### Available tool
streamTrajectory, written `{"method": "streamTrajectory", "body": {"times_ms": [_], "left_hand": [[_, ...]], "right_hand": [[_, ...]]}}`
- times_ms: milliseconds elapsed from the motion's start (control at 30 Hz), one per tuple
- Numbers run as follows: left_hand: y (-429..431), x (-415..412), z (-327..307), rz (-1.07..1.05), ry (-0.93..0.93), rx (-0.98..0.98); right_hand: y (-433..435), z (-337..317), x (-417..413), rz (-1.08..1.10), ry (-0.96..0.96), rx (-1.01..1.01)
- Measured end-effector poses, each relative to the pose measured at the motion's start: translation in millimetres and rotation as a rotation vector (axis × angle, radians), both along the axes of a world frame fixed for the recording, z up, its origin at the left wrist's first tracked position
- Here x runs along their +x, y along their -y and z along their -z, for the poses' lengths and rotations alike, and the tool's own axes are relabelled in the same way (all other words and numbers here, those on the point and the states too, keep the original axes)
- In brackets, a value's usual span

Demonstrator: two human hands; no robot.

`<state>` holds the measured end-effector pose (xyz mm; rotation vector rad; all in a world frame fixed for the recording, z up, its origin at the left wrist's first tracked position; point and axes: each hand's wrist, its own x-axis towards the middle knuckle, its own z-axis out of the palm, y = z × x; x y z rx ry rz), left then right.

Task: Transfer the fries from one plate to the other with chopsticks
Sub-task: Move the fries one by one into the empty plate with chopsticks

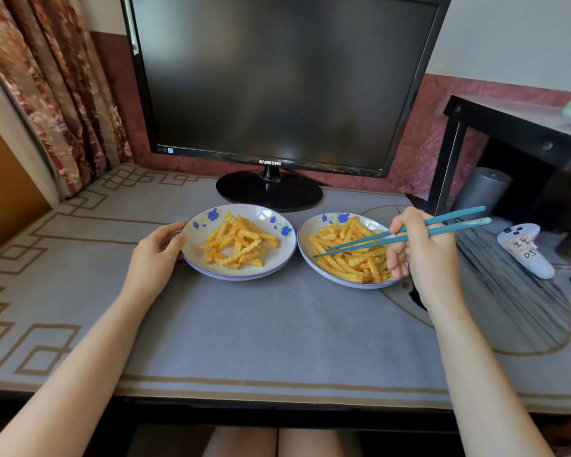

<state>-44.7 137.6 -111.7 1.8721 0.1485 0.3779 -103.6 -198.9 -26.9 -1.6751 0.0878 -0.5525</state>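
Note:
Two white plates with blue flowers sit side by side on the grey table mat. The left plate (277,258) carries a loose pile of crinkle fries (238,244). The right plate (305,239) is heaped with more fries (350,258). My left hand (157,255) grips the left plate's left rim. My right hand (422,255) holds a pair of teal chopsticks (442,224) at the right plate's right edge. Their tips hover slightly apart over the right pile with no fry between them.
A dark Samsung monitor (277,80) stands right behind the plates on its round base (269,192). A white controller (524,250) lies at the right, beside a black side table (508,127). A curtain (47,87) hangs at the left.

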Motion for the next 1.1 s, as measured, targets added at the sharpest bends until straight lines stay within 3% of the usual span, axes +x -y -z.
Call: {"method": "streamTrajectory", "body": {"times_ms": [333,600,1100], "left_hand": [[-1,1,0,0.002,-0.018,0.007],[0,0,-1,-0.001,-0.008,-0.005],[0,0,-1,-0.005,-0.002,-0.001]], "right_hand": [[-2,-5,0,0.073,0.072,0.171],[-37,-18,11,-0.017,0.133,0.315],[-88,-4,39,-0.155,0.039,0.169]]}}
